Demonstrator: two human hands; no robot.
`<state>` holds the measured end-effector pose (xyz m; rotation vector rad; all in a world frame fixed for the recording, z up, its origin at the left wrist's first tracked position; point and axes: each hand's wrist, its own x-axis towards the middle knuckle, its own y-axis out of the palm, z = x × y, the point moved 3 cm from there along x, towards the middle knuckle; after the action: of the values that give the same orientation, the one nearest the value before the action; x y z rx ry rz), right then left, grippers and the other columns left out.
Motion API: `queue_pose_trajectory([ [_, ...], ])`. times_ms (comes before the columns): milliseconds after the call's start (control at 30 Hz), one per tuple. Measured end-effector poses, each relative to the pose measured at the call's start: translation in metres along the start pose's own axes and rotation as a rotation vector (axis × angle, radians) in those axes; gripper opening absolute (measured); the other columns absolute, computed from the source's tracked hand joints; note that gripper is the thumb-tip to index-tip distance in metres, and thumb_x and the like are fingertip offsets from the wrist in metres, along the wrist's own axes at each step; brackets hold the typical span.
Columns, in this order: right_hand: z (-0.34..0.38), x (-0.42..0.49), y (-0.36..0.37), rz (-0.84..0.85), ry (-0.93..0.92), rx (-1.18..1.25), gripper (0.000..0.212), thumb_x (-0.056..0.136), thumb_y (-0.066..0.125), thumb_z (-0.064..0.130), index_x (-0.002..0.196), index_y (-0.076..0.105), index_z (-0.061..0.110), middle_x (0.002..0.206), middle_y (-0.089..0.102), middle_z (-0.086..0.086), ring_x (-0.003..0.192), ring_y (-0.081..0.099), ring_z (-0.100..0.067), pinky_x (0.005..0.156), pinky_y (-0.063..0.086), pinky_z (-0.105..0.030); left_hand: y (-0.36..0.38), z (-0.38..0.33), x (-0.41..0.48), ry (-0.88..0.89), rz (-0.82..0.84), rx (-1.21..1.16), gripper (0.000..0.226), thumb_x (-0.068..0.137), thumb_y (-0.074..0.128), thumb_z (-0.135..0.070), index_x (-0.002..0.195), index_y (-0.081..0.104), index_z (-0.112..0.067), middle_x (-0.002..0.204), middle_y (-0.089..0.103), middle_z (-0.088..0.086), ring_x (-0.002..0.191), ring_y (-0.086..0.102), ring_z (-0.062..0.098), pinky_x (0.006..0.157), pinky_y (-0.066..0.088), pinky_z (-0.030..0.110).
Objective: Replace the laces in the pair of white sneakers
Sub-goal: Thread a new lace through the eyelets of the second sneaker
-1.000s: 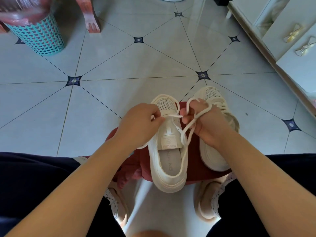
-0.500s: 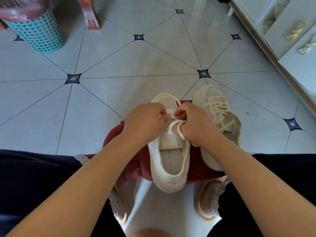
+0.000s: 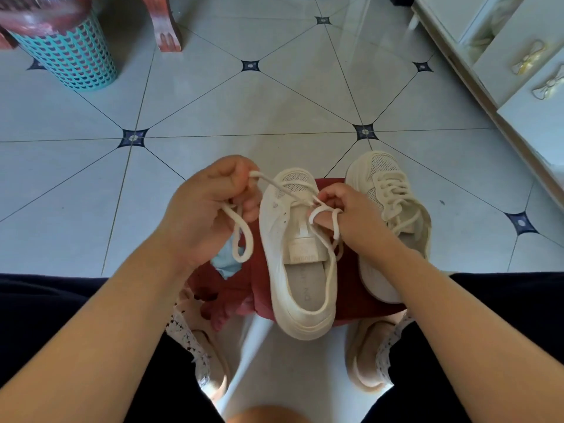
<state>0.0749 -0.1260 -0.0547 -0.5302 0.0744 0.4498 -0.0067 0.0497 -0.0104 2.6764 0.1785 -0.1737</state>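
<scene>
Head: tiled floor [image 3: 274,111] (sneakers [image 3: 276,230], teal basket [image 3: 70,56])

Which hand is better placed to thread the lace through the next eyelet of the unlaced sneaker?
Probably the right hand: it sits at the eyelets of the unlaced sneaker, with the lace looped round its fingers. The left hand is off to the side, gripping the lace's pulled-out length.
</scene>
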Motion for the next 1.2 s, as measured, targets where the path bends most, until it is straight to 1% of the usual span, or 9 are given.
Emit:
queue_pose_trajectory([
  [100, -0.001, -0.003, -0.002, 0.023, -0.002, 0.016, 0.017, 0.08, 0.07, 0.016, 0.09, 0.058, 0.022, 0.081, 0.059, 0.008, 0.069, 0.055, -0.003, 0.06, 0.043, -0.012, 0.004, 0.006, 0.003, -0.013, -0.029, 0.036, 0.024, 0.08, 0.049, -0.012, 0.06, 0.063, -0.013, 0.081, 0.068, 0.0, 0.083, 0.063, 0.013, 0.078, 0.054, 0.025],
  [167, 0.001, -0.005, -0.003, 0.034, 0.003, 0.066, 0.016, 0.08, 0.068, 0.012, 0.09, 0.06, 0.021, 0.08, 0.06, 0.007, 0.068, 0.055, -0.004, 0.058, 0.045, -0.012, 0.012, 0.009, 0.008, -0.019, 0.007, -0.041, 0.035, 0.086, 0.044, -0.012, 0.056, 0.061, -0.014, 0.085, 0.071, 0.008, 0.092, 0.065, 0.022, 0.085, 0.054, 0.031],
  [267, 0.005, -0.009, -0.009, 0.107, 0.054, 0.155, 0.028, 0.08, 0.059, -0.002, 0.087, 0.06, 0.026, 0.084, 0.062, 0.005, 0.07, 0.057, -0.006, 0.053, 0.045, -0.015, 0.02, 0.013, 0.016, -0.07, -0.017, -0.036, 0.03, 0.09, 0.046, -0.014, 0.06, 0.051, -0.011, 0.061, 0.065, 0.005, 0.07, 0.067, 0.022, 0.068, 0.056, 0.031],
  [400, 0.014, -0.013, -0.026, 0.174, 0.083, 0.044, 0.048, 0.072, 0.05, -0.015, 0.101, 0.057, 0.022, 0.091, 0.058, 0.011, 0.079, 0.054, -0.002, 0.047, 0.043, -0.009, 0.013, 0.024, 0.023, 0.022, -0.292, 0.697, 0.024, 0.084, 0.058, -0.025, 0.063, 0.047, -0.021, 0.052, 0.054, -0.008, 0.049, 0.05, 0.003, 0.048, 0.04, 0.01],
  [600, 0.027, -0.018, -0.034, 0.283, -0.035, -0.289, 0.066, 0.067, 0.077, 0.035, 0.124, 0.045, 0.036, 0.111, 0.048, 0.024, 0.1, 0.047, 0.006, 0.071, 0.036, -0.009, 0.023, 0.038, 0.031, 0.135, -0.138, 1.225, 0.016, 0.08, 0.063, -0.023, 0.089, 0.054, -0.012, 0.078, 0.05, -0.003, 0.067, 0.044, 0.011, 0.055, 0.032, 0.006],
  [767, 0.012, -0.006, 0.006, 0.079, -0.076, -0.344, 0.047, 0.076, 0.07, 0.035, 0.116, 0.048, 0.023, 0.107, 0.053, 0.002, 0.089, 0.054, -0.012, 0.07, 0.038, -0.021, 0.024, 0.039, 0.035, 0.143, -0.126, 1.416, 0.014, 0.082, 0.062, -0.022, 0.086, 0.058, -0.009, 0.084, 0.056, 0.005, 0.074, 0.045, 0.016, 0.058, 0.024, 0.024],
  [867, 0.007, -0.001, 0.003, 0.022, -0.109, -0.406, 0.032, 0.08, 0.063, 0.025, 0.109, 0.05, 0.023, 0.103, 0.058, -0.001, 0.081, 0.054, -0.013, 0.069, 0.041, -0.026, 0.024, 0.034, 0.036, 0.166, -0.133, 1.416, 0.012, 0.083, 0.062, -0.025, 0.083, 0.062, -0.013, 0.083, 0.06, 0.002, 0.076, 0.049, 0.014, 0.059, 0.028, 0.021],
  [1000, 0.008, -0.006, 0.006, -0.022, -0.151, -0.41, 0.041, 0.078, 0.066, 0.044, 0.103, 0.046, 0.019, 0.084, 0.054, 0.003, 0.07, 0.052, -0.014, 0.061, 0.043, -0.03, 0.023, 0.034, 0.035, 0.112, -0.155, 1.327, 0.02, 0.082, 0.063, -0.025, 0.082, 0.065, -0.005, 0.081, 0.063, 0.008, 0.072, 0.051, 0.017, 0.062, 0.031, 0.018],
  [1200, 0.006, 0.0, 0.01, -0.063, -0.14, -0.536, 0.025, 0.079, 0.064, 0.029, 0.089, 0.045, 0.018, 0.083, 0.052, 0.004, 0.062, 0.041, -0.003, 0.049, 0.026, -0.016, 0.023, 0.037, 0.033, -0.098, -0.091, 0.959, 0.014, 0.081, 0.065, -0.015, 0.076, 0.065, -0.002, 0.068, 0.059, 0.003, 0.062, 0.05, 0.009, 0.059, 0.04, 0.02],
])
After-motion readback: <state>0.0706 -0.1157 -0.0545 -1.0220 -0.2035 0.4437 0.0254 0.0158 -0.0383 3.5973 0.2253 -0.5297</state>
